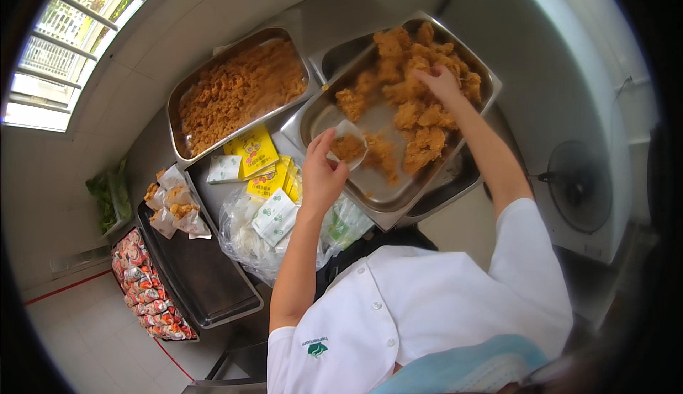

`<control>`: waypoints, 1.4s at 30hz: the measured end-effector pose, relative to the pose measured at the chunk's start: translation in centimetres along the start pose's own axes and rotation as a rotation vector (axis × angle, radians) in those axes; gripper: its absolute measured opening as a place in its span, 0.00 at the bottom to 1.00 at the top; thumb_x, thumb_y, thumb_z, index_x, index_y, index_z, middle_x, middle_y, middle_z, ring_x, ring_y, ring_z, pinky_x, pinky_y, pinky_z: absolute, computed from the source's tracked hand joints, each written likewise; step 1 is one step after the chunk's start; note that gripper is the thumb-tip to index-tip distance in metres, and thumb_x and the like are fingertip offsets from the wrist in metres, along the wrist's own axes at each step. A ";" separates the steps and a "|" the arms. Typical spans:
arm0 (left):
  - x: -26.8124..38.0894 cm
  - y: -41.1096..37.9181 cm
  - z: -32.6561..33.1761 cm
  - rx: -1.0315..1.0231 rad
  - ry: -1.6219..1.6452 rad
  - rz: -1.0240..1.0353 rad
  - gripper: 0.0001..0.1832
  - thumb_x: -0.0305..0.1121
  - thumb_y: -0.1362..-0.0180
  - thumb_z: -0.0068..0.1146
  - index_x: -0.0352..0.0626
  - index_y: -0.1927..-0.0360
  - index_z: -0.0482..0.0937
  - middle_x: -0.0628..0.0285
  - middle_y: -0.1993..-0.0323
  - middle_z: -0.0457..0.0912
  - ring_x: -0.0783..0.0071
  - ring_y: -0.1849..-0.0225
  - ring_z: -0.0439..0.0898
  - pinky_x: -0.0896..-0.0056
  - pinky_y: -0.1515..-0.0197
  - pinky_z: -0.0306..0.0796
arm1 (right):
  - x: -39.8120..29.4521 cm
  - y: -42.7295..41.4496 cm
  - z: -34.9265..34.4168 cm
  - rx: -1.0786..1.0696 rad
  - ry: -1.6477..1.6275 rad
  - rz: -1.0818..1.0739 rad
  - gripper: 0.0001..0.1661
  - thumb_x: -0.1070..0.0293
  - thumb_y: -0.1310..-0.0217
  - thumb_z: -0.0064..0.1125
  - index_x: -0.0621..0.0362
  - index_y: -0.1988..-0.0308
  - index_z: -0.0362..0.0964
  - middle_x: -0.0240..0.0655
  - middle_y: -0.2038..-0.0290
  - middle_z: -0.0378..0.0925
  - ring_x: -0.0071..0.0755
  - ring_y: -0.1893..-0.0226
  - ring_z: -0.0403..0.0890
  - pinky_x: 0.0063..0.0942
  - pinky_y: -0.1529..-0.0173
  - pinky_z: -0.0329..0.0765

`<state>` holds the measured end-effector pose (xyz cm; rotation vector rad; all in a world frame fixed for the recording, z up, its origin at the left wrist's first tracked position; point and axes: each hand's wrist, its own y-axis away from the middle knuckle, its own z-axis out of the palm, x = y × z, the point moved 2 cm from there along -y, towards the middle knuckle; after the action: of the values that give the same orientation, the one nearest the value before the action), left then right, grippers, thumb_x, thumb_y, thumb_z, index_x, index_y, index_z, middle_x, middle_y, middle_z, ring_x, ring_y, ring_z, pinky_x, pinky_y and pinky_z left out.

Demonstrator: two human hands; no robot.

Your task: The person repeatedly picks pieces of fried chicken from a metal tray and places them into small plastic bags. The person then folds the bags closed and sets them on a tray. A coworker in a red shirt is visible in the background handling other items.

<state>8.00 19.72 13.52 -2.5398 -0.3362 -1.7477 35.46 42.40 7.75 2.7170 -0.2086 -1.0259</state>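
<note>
My left hand (326, 172) holds a small white paper bag (362, 162) between thumb and fingers, its mouth spread. Brown fried food shows at the bag's opening; whether it lies inside or behind is unclear. My right hand (442, 83) reaches into the heap of fried chicken pieces (413, 108), fingertips against the pieces. Whether it grips one cannot be made out. The chicken lies in a deep steel pan (385, 210), mostly towards its far and right sides. Crumbs are scattered on the pan floor near the bag.
A second steel pan (173, 127) holds small fried bits (240, 90). Yellow printed packets (253, 151) and white paper bags (275, 218) lie on clear plastic (240, 234). Several bagged chicken pieces (179, 204) stand on a dark tray (205, 282), beside red-printed wrapped packs (152, 298). Greens (106, 194) sit behind.
</note>
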 end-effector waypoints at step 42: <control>1.0 2.1 -0.4 -0.003 -0.019 0.088 0.33 0.18 0.52 0.52 0.41 0.38 0.70 0.58 0.40 0.70 0.82 0.76 0.74 0.78 0.68 0.71 | 1.5 13.8 2.1 -0.273 0.581 -0.769 0.39 0.63 0.68 0.72 0.42 0.48 0.71 0.30 0.55 0.72 0.37 0.48 0.70 0.35 0.48 0.65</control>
<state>8.43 17.76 14.73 -2.5335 -0.2195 -1.6954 34.46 28.41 8.85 2.7046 1.0483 -0.2949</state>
